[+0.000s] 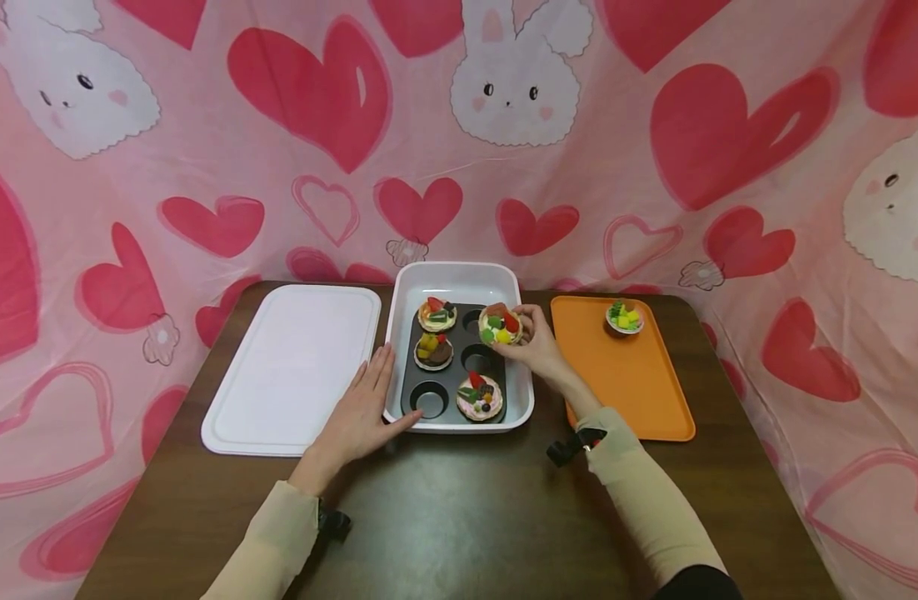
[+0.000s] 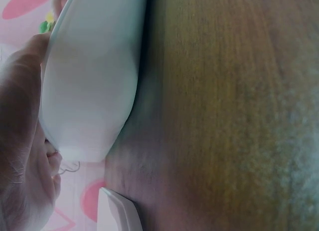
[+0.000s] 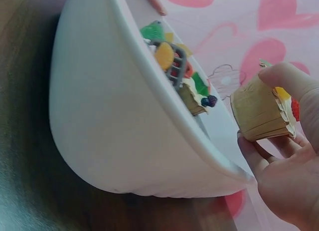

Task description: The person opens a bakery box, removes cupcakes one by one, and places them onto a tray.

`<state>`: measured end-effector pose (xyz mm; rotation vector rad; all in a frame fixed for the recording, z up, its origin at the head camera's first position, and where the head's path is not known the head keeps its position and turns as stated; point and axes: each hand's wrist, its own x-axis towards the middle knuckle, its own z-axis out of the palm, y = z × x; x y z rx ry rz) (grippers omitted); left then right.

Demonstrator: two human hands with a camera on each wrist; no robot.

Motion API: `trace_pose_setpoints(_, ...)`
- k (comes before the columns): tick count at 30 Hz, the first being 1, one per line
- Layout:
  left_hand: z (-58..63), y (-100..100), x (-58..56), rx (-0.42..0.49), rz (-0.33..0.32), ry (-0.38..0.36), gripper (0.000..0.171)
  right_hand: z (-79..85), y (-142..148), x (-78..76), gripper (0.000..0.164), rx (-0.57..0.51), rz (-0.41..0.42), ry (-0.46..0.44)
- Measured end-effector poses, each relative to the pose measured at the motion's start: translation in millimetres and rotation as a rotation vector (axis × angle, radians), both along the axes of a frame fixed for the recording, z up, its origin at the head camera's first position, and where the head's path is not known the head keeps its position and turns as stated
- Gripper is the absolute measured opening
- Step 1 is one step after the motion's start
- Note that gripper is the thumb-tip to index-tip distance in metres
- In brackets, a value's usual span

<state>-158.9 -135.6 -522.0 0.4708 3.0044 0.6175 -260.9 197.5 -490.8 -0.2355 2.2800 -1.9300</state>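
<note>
Right hand (image 1: 536,343) pinches a fruit-topped cupcake (image 1: 500,325) by its wrapper (image 3: 256,111), presumably sparing the topping (image 1: 502,322); left hand (image 1: 360,410), fingers extended, rests against the white tub (image 1: 459,285), apparently steadying it.

Five cupcakes (image 1: 480,398), one six-cup muffin pan (image 1: 458,337), one white basin (image 1: 455,282), two trays (image 1: 631,375) and two hands (image 1: 363,408) share one worktop (image 1: 444,517).

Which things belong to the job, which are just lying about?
Likely in the job:
cream-wrapped, fruit-topped cupcake in right hand
dark six-cup muffin tin with three cupcakes
deep white rectangular tub
orange rectangular tray and its cupcake

Likely unrelated:
flat white rectangular tray
pink heart-print backdrop
</note>
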Motion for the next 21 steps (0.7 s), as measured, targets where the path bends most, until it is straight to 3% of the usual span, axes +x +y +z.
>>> trace_pose_setpoints(11, -2.3, 0, 1.8, 0.011, -0.005, 0.04, 0.119, 6.0, 20, -4.7, 0.072, 0.016, -0.049, 0.024)
trace_pose_setpoints(21, -0.3, 2, 2.3, -0.005, 0.003, 0.017, 0.119, 7.6, 38, -5.9, 0.071, 0.032, -0.088, -0.044)
